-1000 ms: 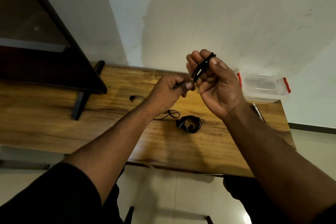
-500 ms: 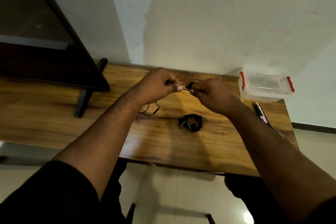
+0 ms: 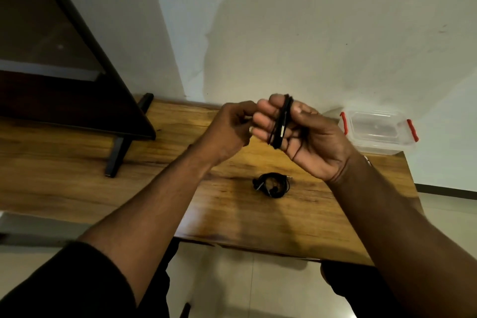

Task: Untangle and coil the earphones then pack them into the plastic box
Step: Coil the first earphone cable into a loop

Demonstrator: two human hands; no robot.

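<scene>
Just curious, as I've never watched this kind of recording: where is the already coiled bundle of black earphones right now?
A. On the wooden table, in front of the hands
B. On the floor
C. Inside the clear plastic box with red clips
A: the coiled bundle of black earphones lies on the wooden table, apart from the clear plastic box with red clips.

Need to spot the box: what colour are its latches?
Red latches on the clear plastic box, head view.
</scene>
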